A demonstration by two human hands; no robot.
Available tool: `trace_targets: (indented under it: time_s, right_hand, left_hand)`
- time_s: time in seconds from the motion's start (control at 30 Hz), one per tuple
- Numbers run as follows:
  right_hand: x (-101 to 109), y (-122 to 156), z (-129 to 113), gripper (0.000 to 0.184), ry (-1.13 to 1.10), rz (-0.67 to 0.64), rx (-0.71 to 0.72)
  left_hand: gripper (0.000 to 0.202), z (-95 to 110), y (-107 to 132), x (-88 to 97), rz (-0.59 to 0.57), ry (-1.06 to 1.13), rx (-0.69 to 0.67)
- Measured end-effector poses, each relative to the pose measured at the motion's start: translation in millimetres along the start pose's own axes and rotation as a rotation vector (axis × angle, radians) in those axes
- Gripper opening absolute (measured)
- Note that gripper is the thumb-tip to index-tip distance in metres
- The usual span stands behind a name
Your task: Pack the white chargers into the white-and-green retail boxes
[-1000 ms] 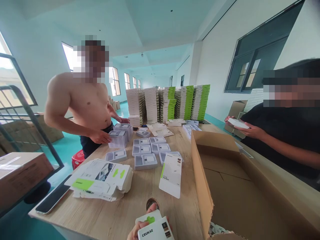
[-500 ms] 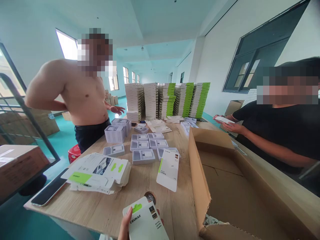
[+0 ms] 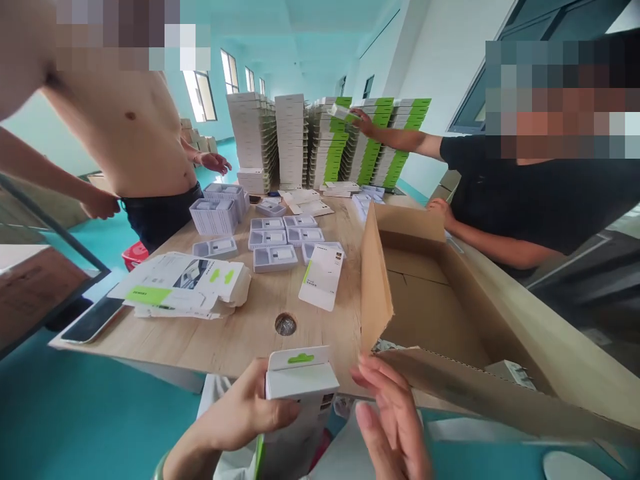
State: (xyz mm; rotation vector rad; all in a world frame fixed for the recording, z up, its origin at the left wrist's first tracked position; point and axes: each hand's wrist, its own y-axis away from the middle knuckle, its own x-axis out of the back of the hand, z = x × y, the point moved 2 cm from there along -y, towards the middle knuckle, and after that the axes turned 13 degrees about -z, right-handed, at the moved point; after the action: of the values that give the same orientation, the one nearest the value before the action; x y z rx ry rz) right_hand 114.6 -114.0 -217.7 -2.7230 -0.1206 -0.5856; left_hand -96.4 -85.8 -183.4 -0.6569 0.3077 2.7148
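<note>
White retail box [image 3: 302, 377] gripped in left hand [image 3: 240, 403]; open right hand [image 3: 393, 423] just beside it.

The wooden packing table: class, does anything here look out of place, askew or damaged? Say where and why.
Yes. The white printed card lies slantwise over a tray on the wooden table, unlike the uncovered trays beside it. The brown carton's near flap also has a ragged edge.

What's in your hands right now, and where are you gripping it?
The left hand holds a white retail box by its side edge, below the green-marked top tab. The right hand is open and holds nothing.
</note>
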Motion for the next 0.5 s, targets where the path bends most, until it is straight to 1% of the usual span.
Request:
trace_targets:
  time_s: [0.07, 0.13, 0.2, 0.27, 0.33, 0.37, 0.43, 0.5]
  right_hand:
    - [-3.6, -13.9, -8.7, 0.03, -0.004, -0.016, 0.065]
    - [-6.4, -25.7, -14.9, 0.028, 0.009, -0.118, 0.126]
    - [-8.1, -31.7, -16.6, 0.029, -0.021, -0.222, 0.127]
    - [-10.5, -31.5, -15.1, 0.032, -0.107, -0.266, 0.089]
    - [-14.8, -26.9, -12.0, 0.033, -0.187, -0.235, 0.029]
    - [-17.8, -24.0, -10.4, 0.034, -0.214, -0.21, 0.003]
    - [-24.4, -18.9, -7.0, 0.035, -0.263, -0.171, -0.054]
    - [-29.9, -16.6, -3.8, 0.036, -0.335, -0.128, -0.131]
  left_hand:
    - [0.023, -1.7, 0.6, 0.2, -0.02, -0.026, 0.017]
    - [0.021, -3.1, 2.1, 6.0, -0.028, -0.055, 0.028]
    - [0.02, -3.8, 3.6, 13.4, -0.063, -0.088, 0.05]
    - [0.028, -3.7, 4.1, 18.2, -0.157, -0.132, 0.069]
    - [0.04, -3.7, 3.9, 20.2, -0.238, -0.189, 0.082]
    - [0.044, -4.3, 3.5, 20.3, -0.254, -0.216, 0.087]
    - [0.046, -7.6, 2.5, 19.2, -0.229, -0.255, 0.105]
    - [0.053, -13.6, 1.5, 15.2, -0.183, -0.226, 0.117]
